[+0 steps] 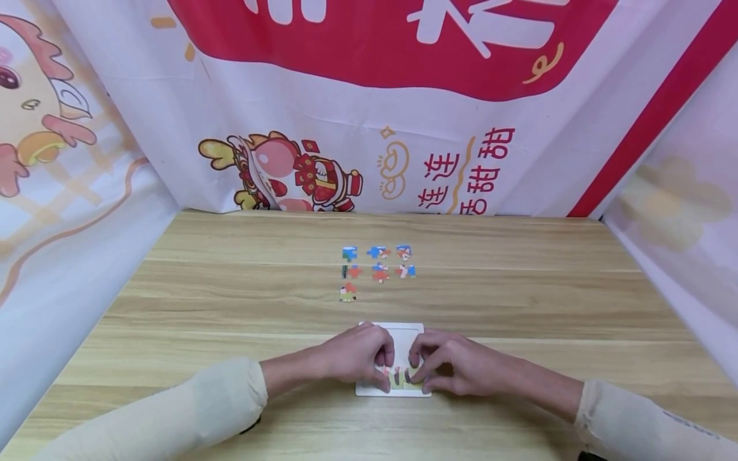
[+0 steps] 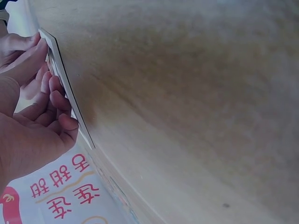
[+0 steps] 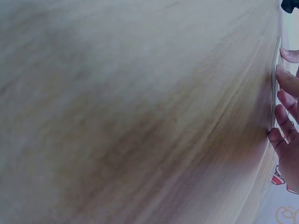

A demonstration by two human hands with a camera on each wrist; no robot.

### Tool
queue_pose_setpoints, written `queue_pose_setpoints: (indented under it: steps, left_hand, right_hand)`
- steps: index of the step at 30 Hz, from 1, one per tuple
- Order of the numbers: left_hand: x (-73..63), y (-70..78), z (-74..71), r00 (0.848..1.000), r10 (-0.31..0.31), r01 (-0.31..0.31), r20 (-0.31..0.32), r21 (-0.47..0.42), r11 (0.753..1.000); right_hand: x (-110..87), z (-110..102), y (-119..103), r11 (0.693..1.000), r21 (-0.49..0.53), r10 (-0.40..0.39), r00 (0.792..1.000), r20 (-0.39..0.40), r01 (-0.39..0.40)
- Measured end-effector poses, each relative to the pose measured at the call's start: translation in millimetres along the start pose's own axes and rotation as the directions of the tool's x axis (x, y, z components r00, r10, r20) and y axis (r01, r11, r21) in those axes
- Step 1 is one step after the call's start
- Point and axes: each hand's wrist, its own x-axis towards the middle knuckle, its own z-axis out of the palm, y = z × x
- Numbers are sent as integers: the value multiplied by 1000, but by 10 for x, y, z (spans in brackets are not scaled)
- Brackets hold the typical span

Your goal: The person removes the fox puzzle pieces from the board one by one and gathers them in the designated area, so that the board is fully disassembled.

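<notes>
A white puzzle tray [image 1: 398, 326] lies flat near the front of the table, with joined puzzle pieces [image 1: 400, 378] in green and dark stripes along its near side. From the left, my left hand [image 1: 363, 354] reaches over the tray, its thumb at the left end of these pieces and its other fingers bent above the tray's left side. My right hand [image 1: 458, 362] comes in from the right. Its index fingertip touches the pieces, and its thumb is at the tray's lower right corner. In both wrist views the fingers rest loosely bent along the tray. The hands partly hide the pieces.
Several loose puzzle pieces [image 1: 380, 273] lie in rows on the wooden table [image 1: 242, 301] beyond the tray. A printed cloth [image 1: 346, 102] hangs along the table's back edge, and more cloth stands at both sides.
</notes>
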Motion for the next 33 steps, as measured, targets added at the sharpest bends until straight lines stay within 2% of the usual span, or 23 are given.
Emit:
queue_pose_setpoints:
  steps: [9,15,20,24,33]
  left_hand:
    - [9,-17,1,1000,26,-27,-12,-72,997]
    - [-22,-36,-38,998,64,-65,-10,-140,988]
    - [-30,-62,-65,998,67,-68,-11,-201,977]
    - [-23,-104,-104,998,54,-63,-44,-229,971]
    - [48,-236,-267,989,10,-44,-146,-228,973]
  right_hand:
    - [0,-3,-1,1000,18,24,1000,3,-24]
    - [-5,-4,-5,999,22,40,999,8,-40]
    - [-6,-2,-9,999,19,38,999,6,-38]
    - [-7,-2,-8,999,22,42,999,11,-42]
    - [-11,-3,-11,998,15,56,998,20,-57]
